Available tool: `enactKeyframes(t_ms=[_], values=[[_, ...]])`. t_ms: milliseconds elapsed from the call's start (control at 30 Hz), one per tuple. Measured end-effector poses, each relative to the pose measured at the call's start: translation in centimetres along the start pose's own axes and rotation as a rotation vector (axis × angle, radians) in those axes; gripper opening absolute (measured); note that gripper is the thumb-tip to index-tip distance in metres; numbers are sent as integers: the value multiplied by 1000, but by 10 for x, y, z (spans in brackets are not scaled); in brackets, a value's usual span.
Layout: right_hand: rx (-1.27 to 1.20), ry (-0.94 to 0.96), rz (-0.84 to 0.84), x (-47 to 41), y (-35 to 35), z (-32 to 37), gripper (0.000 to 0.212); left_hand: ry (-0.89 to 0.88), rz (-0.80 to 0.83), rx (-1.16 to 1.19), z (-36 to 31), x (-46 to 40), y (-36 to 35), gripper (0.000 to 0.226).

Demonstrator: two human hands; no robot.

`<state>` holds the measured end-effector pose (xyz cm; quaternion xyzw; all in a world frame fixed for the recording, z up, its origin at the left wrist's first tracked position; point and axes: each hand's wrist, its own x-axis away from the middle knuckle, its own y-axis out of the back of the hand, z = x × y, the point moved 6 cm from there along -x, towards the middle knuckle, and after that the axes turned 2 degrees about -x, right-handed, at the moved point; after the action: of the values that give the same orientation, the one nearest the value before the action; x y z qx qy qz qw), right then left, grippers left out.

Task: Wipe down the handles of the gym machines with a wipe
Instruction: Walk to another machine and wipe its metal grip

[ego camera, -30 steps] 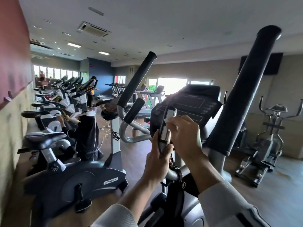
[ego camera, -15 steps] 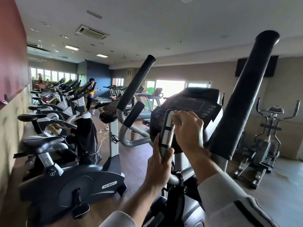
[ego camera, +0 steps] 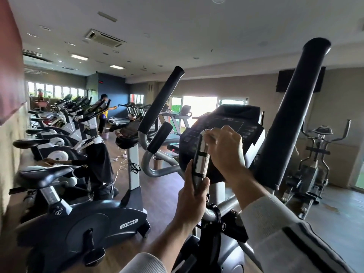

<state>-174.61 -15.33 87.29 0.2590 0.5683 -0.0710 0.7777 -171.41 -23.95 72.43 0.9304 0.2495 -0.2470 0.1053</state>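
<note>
Fingers of the left hand (ego camera: 192,201) curl round the lower black part of the handle (ego camera: 201,160), thumb up along its side. Fingers of the right hand (ego camera: 226,149) are bent round the handle's upper end, pinching a white wipe (ego camera: 207,133) against its rounded top; only a small edge of the wipe shows past the knuckles. The handle is an upright short grip with two shiny metal bands divided by a black ring, standing just in front of the dark console (ego camera: 226,119) of an elliptical machine. Two long black foam-covered arms (ego camera: 289,115) rise on either side of the console. Brown wood-look floor (ego camera: 161,190) runs under a row of exercise bikes (ego camera: 82,223) along the left wall. A crouching person in black (ego camera: 98,160) reaches toward one bike. Bright windows (ego camera: 199,105) sit at the far end.
</note>
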Motion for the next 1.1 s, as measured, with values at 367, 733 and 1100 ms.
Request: enactKeyframes(t_ms=[367,733,1100], values=[[48,52,109,13,-4,7,11,16,-13,-2,0,1,0,58],[-22,19,43,53,-7,8,11,35,-6,19,-1,0,0,58],[-98,-139,-139,29,0,-5,3,37,-32,-23,0,0,0,58]])
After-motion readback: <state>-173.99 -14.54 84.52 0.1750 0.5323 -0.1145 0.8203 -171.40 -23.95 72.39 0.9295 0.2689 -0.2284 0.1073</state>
